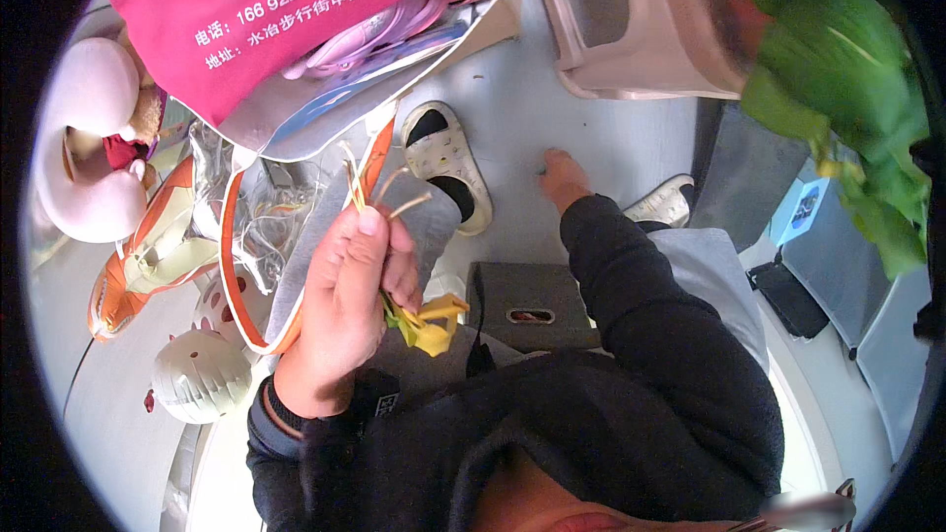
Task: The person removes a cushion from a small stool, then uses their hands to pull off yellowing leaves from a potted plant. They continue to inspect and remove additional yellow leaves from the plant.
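Note:
My left hand (355,266) is raised at the left of centre, pinching a small bunch of plant stems between thumb and fingers. Thin pale stem ends (403,196) stick out above the fingers, and limp yellow and green leaves (432,325) hang out below. An orange bag handle (233,251) loops close to this wrist; whether it goes around the wrist is unclear. My right hand (566,179) is stretched down and away over the grey floor (532,118), between two patterned slippers. Its fingers look bent, and their grip cannot be made out.
A pink bag (222,7) with printed writing stands upper left, holding pink and blue items. Beside it lie a pink neck pillow (89,140), clear plastic wrapping (273,229) and foil balloons (203,377). A beige plastic stool (643,52) and large green leaves (842,81) are upper right.

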### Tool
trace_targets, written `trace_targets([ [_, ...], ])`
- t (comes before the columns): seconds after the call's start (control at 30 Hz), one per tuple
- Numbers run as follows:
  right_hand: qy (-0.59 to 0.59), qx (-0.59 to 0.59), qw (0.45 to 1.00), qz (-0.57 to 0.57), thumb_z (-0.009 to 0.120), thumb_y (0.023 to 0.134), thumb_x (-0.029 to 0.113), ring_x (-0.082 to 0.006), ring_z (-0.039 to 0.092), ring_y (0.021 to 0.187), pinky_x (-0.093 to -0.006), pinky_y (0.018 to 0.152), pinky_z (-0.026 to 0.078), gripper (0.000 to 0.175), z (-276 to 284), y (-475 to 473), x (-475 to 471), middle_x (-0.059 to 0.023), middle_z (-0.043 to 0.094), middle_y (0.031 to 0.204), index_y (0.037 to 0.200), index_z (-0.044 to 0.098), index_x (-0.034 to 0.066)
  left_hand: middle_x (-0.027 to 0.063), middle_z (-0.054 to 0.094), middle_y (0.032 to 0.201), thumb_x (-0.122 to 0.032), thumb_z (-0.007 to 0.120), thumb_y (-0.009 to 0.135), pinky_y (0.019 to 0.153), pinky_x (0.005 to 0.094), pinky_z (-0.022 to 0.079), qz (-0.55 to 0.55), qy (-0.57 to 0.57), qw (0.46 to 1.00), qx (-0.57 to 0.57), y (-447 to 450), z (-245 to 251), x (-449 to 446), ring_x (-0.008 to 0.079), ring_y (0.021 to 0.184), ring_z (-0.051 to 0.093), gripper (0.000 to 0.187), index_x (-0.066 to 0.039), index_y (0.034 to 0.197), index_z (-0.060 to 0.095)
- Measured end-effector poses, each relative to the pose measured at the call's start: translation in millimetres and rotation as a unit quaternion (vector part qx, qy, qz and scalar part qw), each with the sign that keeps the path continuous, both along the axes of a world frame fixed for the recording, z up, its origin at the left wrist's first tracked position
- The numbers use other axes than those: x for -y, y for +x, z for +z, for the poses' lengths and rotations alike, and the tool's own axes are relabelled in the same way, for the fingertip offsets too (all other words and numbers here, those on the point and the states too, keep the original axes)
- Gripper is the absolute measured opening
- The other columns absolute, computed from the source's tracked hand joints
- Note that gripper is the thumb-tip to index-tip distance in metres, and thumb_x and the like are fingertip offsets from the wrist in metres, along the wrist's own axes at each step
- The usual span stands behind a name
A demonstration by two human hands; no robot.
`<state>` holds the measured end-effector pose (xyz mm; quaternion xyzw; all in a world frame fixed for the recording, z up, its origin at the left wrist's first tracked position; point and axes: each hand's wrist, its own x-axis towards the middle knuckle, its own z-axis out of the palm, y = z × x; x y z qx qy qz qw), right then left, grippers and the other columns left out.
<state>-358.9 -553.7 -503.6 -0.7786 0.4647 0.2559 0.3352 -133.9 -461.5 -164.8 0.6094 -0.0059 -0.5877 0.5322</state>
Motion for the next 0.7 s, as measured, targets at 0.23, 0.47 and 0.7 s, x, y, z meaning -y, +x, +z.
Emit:
trace_targets([
  [0.23,-0.031,-0.043,0.997,0.054,0.057,0.073,0.016,-0.0327,0.053,0.096,-0.0415,0.081,0.044,0.020,-25,-1,-7,-0.0143,0.056,0.098,0.089,0.055,0.0053,0.0007,0.034,0.058,-0.030,0.034,0.094,0.045,0.0225,0.035,-0.019,0.014,1.000,0.010,4,-14,0,0.0101,0.050,0.036,0.028,-0.006,0.080,0.041],
  [0.47,-0.037,0.138,0.985,0.095,0.060,0.070,0.013,-0.0319,0.054,0.087,-0.0393,0.076,0.045,0.011,-30,42,21,-0.0143,0.056,0.088,0.073,0.056,0.0032,0.0014,0.038,0.055,-0.028,0.031,0.095,0.049,0.0234,0.040,-0.029,0.011,0.999,0.011,9,-12,-3,0.0104,0.048,0.040,0.031,-0.003,0.082,0.044],
  [0.7,-0.111,0.250,0.958,0.087,0.060,0.069,0.014,-0.0304,0.054,0.085,-0.0398,0.078,0.043,0.014,-30,140,55,-0.0147,0.058,0.085,0.078,0.058,0.0040,0.0026,0.040,0.054,-0.028,0.030,0.095,0.049,0.0240,0.040,-0.035,0.003,0.999,0.001,12,-16,-1,0.0109,0.048,0.041,0.031,-0.003,0.083,0.044],
])
